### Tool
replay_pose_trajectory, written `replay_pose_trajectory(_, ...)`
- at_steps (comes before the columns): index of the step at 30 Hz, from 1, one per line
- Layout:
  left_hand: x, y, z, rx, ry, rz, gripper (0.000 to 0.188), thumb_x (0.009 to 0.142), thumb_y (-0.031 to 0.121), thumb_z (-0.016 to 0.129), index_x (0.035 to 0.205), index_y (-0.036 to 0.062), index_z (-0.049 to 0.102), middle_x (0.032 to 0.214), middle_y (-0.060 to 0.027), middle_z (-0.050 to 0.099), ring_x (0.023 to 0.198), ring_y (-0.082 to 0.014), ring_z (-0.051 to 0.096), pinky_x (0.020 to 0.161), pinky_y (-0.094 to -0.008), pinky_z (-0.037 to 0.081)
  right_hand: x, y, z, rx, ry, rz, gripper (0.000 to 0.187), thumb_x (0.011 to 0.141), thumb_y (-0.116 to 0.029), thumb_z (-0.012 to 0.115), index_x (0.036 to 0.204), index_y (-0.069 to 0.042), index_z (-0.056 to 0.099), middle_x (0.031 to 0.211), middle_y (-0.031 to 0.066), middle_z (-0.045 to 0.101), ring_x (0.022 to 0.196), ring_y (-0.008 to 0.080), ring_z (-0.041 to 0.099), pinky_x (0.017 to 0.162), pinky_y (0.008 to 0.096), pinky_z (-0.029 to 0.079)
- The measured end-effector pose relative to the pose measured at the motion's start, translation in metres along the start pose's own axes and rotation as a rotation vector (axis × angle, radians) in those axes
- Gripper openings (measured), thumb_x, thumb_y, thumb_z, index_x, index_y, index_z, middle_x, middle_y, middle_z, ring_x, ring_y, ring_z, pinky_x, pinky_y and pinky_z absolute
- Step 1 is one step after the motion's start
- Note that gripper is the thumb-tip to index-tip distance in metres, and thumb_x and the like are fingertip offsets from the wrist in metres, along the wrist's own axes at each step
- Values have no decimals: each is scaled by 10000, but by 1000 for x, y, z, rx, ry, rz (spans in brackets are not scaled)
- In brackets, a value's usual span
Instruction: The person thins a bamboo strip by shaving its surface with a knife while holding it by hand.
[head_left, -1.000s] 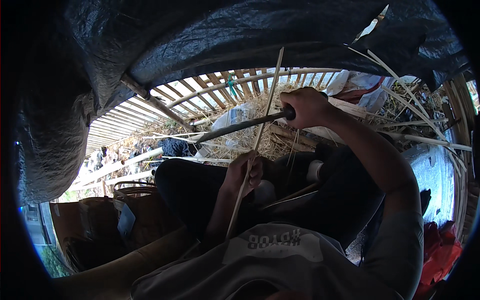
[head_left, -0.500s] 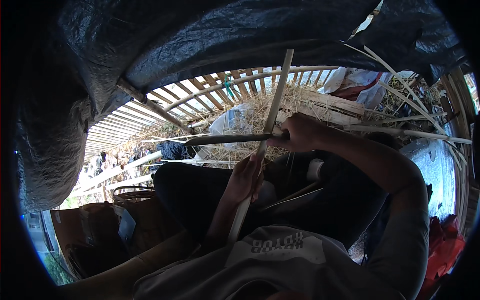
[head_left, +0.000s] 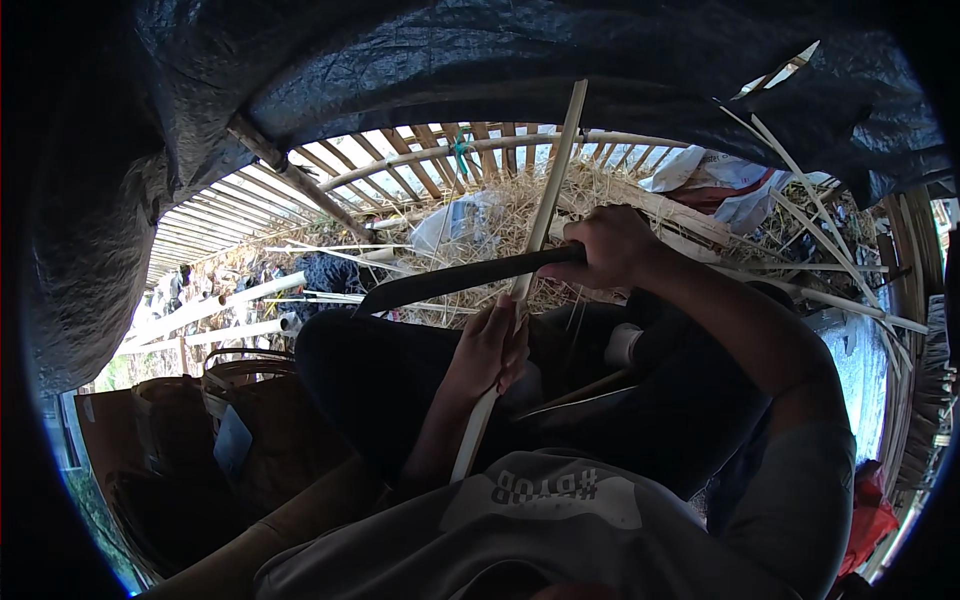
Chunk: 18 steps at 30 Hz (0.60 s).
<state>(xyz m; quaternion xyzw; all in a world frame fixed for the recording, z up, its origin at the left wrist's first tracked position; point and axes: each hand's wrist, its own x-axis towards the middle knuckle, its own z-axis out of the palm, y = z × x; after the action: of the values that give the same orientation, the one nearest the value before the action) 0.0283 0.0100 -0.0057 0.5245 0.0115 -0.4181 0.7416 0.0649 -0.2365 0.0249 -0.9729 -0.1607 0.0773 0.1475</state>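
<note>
Two closed grips: the left hand around a pale strip, the right hand around a dark knife. The knife crosses the strip just beyond the left hand, apparently a shaving step; the next stroke calls for keeping that hand clear. Straw lies farther out.
</note>
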Motion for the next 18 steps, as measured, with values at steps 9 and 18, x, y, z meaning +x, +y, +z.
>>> replay_pose_trajectory(9, -24, 9, 18, -39, -17, -79, 417, 1072, 408, 340, 900, 65, 503, 480, 23, 340, 283, -91, 310, 289, -236, 280, 0, 90, -27, 47, 159, 305, 644, 865, -660, 587, 765, -33, 693, 678, 153, 665, 685, 318, 689, 687, 438, 546)
replay_pose_trajectory(18, -8, 2, 8, 158, 30, 7, 458, 1073, 437, 306, 856, 60, 450, 515, 4, 383, 325, -90, 383, 298, -239, 309, -6, 23, 3, 53, 5, -24, 636, 772, -707, 647, 659, -81, 637, 580, 116, 609, 591, 321, 659, 603, 444, 524)
